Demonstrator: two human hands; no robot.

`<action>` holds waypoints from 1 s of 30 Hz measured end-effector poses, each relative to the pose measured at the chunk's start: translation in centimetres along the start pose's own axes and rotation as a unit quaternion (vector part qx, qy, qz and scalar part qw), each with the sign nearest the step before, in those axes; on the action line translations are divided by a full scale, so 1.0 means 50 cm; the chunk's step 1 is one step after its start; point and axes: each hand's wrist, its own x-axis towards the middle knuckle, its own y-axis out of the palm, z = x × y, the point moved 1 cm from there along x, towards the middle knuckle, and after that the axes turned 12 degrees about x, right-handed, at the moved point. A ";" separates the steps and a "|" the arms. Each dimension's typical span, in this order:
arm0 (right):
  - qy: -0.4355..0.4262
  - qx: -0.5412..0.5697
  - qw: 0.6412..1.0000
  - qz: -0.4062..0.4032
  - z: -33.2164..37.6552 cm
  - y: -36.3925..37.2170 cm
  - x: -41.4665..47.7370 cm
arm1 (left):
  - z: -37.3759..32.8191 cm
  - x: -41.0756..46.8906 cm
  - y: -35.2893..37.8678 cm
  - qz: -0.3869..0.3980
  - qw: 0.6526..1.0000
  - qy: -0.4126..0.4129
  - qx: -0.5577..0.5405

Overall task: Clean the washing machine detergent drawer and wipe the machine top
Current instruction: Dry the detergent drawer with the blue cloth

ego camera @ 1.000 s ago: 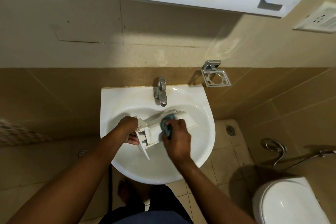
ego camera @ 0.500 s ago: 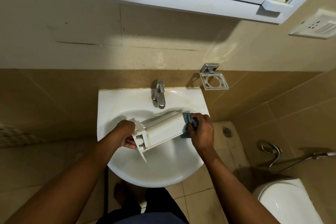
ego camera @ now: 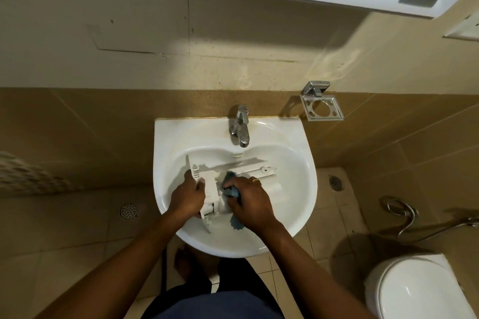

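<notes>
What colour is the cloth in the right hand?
The crumpled cloth is greyish blue; head view shows it best.

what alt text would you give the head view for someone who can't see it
Over a white sink, a person's left hand grips the front end of a white detergent drawer while the right hand scrubs it with a blue-grey cloth. A chrome tap sits behind, and a toilet shows at lower right.
</notes>
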 end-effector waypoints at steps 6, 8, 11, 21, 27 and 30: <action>0.032 0.058 0.996 0.051 0.001 0.027 0.024 | -0.002 -0.003 0.011 -0.024 1.000 0.005 -0.017; 0.036 0.060 0.996 0.048 -0.006 0.022 0.023 | -0.013 0.005 0.011 -0.016 0.999 -0.029 -0.042; 0.046 0.083 0.995 0.039 -0.014 0.014 0.020 | -0.042 0.031 0.009 -0.008 0.990 -0.119 -0.080; 0.035 0.032 0.996 0.074 -0.044 -0.054 0.031 | -0.054 0.046 0.028 -0.113 0.992 -0.055 0.029; 0.069 -0.161 0.984 -0.031 -0.107 -0.175 0.029 | -0.042 0.013 0.033 -0.206 0.978 -0.005 0.011; 0.093 -0.139 0.980 -0.112 -0.129 -0.208 0.020 | -0.030 0.001 0.030 -0.221 0.975 0.007 0.001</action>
